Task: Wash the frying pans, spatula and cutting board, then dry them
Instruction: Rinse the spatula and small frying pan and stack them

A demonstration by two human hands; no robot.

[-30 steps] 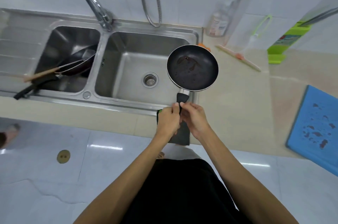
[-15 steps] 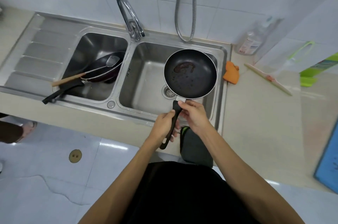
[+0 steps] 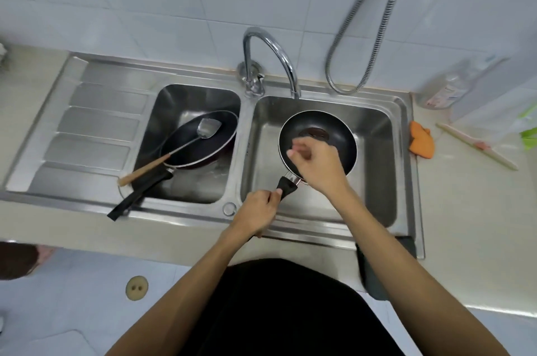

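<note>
Two pans in sink | I hold small pan (image 3: 340, 137) over right basin (image 3: 374, 152), near tap (image 3: 279, 56), likely so runoff stays in | left hand (image 3: 257, 211) grips handle (image 3: 286, 187), steadying | right hand (image 3: 316, 165) over pan, fingers loosely curled, blurred, grip unclear | big pan (image 3: 209, 149) and spatula (image 3: 208, 127) parked in left basin (image 3: 174, 105).

Two frying pans: one small pan (image 3: 343, 134), one large pan (image 3: 203, 153). One spatula (image 3: 208, 126), one orange cloth (image 3: 422, 144), one bottle (image 3: 443, 89).

small pan (image 3: 338, 134): black, brown residue inside, over right basin, handle toward 7 o'clock.
large pan (image 3: 203, 148): black, tilted in left basin, handle toward 7 o'clock.
spatula (image 3: 174, 152): across large pan, blade toward 1 o'clock.
</note>
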